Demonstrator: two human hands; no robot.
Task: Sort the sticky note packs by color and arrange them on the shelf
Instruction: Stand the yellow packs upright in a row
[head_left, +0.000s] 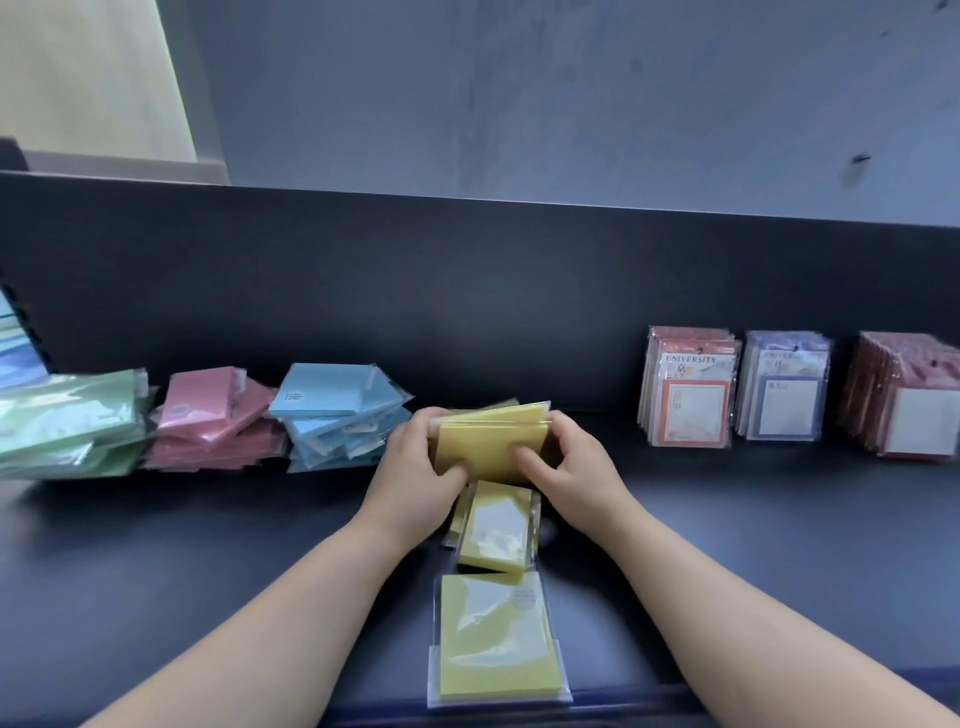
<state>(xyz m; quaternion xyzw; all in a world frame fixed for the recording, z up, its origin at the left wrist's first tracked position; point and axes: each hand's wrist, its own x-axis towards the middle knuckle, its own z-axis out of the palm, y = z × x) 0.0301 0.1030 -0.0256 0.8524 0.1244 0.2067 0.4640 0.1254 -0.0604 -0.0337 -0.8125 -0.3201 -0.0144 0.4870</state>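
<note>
A: Nearest you, a yellow pack (493, 639) lies flat at the front edge of the shelf (208, 571), with a second yellow pack (498, 525) just behind it.
B: Your left hand (415, 467) and right hand (571, 467) both clasp the yellow bundle (491, 441), beside the blue pile (337, 415).

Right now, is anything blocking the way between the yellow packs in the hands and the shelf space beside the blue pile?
Nothing visible does. The left hand and right hand hold the yellow packs right at that space, beside the blue pile. What lies directly beneath them is hidden.
</note>
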